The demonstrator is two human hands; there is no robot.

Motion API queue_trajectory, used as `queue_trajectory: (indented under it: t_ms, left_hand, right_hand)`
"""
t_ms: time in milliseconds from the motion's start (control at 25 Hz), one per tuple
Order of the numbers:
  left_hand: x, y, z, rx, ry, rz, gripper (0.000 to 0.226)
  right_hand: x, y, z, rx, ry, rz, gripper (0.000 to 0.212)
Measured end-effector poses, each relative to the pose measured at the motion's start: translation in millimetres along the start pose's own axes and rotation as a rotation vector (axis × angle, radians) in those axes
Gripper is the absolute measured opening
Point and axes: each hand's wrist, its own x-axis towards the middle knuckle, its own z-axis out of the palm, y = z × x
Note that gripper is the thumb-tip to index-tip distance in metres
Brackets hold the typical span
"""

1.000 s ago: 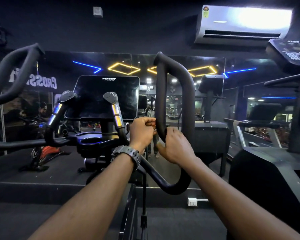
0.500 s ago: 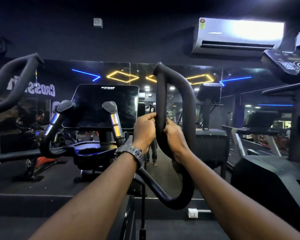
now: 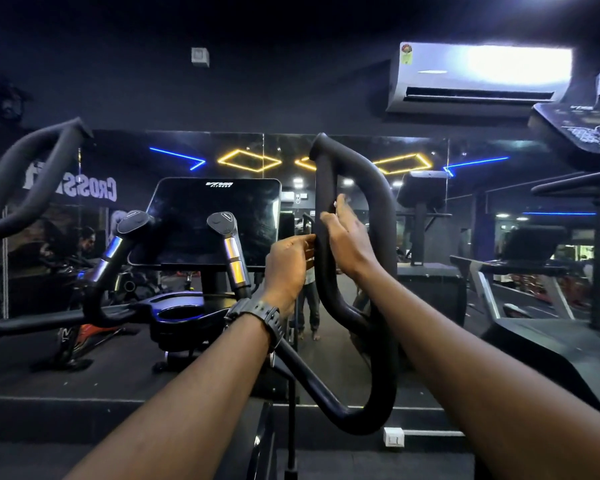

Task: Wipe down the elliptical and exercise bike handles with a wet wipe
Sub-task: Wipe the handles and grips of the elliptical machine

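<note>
The elliptical's right moving handle (image 3: 383, 202) is a black padded loop in front of me. Both hands are on its inner upright bar. My left hand (image 3: 288, 268), with a black watch at the wrist, pinches the bar from the left side. My right hand (image 3: 345, 240) wraps it from the right, thumb in front and fingers reaching up behind. A small pale bit shows at the right fingertips; I cannot tell whether it is the wipe. The left moving handle (image 3: 25, 174) curves at the far left, untouched.
The dark console screen (image 3: 215, 220) stands centre left, with two short fixed grips (image 3: 234, 258) below it. A wall mirror (image 3: 420, 209) runs behind. Another black machine (image 3: 551, 358) is close on the right. An air conditioner (image 3: 478, 77) hangs high on the wall.
Both hands have slid upward along the inner bar of the right handle. The right hand's fingers now stretch higher. The view has tilted up a little.
</note>
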Motion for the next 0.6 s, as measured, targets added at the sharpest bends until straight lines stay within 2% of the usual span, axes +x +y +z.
queue_trajectory:
  t_ms: [80,200,240,360,480,520,600]
  left_hand:
    - [-3,4,-3,-0.039,-0.002,-0.026,0.042]
    - [-5,8,-7,-0.142,-0.036,-0.073,0.061]
    - [-5,8,-7,-0.166,-0.035,-0.074,0.068]
    - [-6,9,-4,-0.159,-0.002,-0.060,0.078]
    - [-6,12,1,-0.220,0.045,-0.068,0.075]
    - [-6,12,0,-0.233,0.039,-0.079,0.075]
    - [-7,12,-6,-0.226,0.009,-0.105,0.082]
  right_hand:
    - [-12,13,7,-0.202,-0.055,-0.096,0.070]
    - [-91,55,12,-0.614,-0.222,-0.314,0.073]
    - [-94,63,5,-0.728,-0.273,-0.387,0.074]
    - [-19,33,-15,-1.035,-0.254,-0.567,0.073]
    - [27,3,-31,-1.149,-0.221,-0.515,0.072]
    - [18,13,-31,-1.176,-0.284,-0.590,0.072]
    - [-19,29,-31,-1.315,-0.584,-0.848,0.070]
